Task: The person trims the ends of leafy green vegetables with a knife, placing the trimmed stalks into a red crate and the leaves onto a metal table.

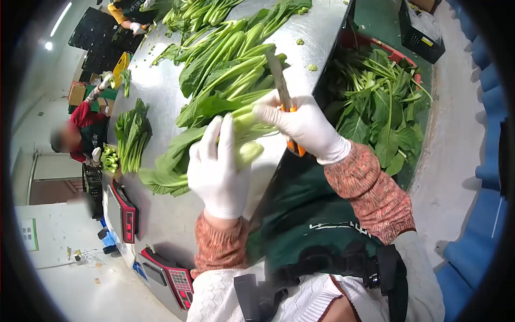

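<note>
My left hand [219, 174], in a white glove, is closed around a leafy green vegetable [170, 170] with a pale, thick stem end; its leaves hang out to the left. My right hand [311, 129], also gloved in white, grips a knife [279, 80] with an orange handle, the blade pointing up and away from me. Its thumb and fingers are right at the pale stalks beside my left hand. Just beyond both hands lies a long heap of leafy greens [236, 70] on the metal table [316, 37].
A red-rimmed bin [394, 51] full of loose leaves stands on the right. Two red scales [170, 279] sit on the left, near a bundle of greens [131, 137]. Across the table are a person in red sleeves [83, 126] and another person's gloved hand [138, 28]. A black crate [421, 40] is on the floor.
</note>
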`<state>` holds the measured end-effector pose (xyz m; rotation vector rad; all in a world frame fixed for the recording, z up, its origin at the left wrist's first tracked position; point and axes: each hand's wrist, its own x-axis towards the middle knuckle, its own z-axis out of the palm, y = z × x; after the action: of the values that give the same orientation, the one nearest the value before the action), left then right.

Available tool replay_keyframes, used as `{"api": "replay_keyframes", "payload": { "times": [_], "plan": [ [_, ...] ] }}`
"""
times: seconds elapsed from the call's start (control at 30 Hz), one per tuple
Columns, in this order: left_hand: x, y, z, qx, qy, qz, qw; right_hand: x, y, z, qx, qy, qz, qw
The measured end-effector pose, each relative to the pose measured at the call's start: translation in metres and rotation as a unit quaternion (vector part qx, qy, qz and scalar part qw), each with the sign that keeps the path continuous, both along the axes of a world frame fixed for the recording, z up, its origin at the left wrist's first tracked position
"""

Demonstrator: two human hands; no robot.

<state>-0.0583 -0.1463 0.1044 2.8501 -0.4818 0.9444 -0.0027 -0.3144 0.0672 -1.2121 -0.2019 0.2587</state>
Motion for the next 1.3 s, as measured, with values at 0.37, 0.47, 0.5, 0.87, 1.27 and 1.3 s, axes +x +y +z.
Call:
{"api": "replay_keyframes", "payload": {
  "times": [0.37, 0.47, 0.5, 0.87, 1.27, 1.3],
  "plan": [
    [0.031, -0.025, 0.006, -0.037, 0.063, -0.092, 0.993, -0.019, -0.042, -0.018, -0.359, -0.327, -0.228, 0.844],
    [0.034, -0.033, 0.008, 0.005, 0.058, -0.112, 0.992, -0.021, -0.049, -0.012, -0.382, -0.334, -0.237, 0.829],
    [0.036, -0.038, 0.009, -0.004, 0.061, -0.127, 0.990, -0.022, -0.053, -0.012, -0.381, -0.331, -0.241, 0.829],
    [0.050, -0.097, 0.019, -0.273, 0.253, -0.218, 0.902, -0.005, -0.141, -0.036, -0.246, -0.086, -0.336, 0.905],
    [0.068, -0.141, -0.012, -0.394, 0.306, -0.286, 0.818, -0.032, -0.154, 0.009, -0.154, -0.115, -0.263, 0.946],
    [0.070, -0.145, -0.014, -0.441, 0.322, -0.293, 0.785, -0.031, -0.160, 0.010, -0.164, -0.052, -0.244, 0.954]
  ]
}}
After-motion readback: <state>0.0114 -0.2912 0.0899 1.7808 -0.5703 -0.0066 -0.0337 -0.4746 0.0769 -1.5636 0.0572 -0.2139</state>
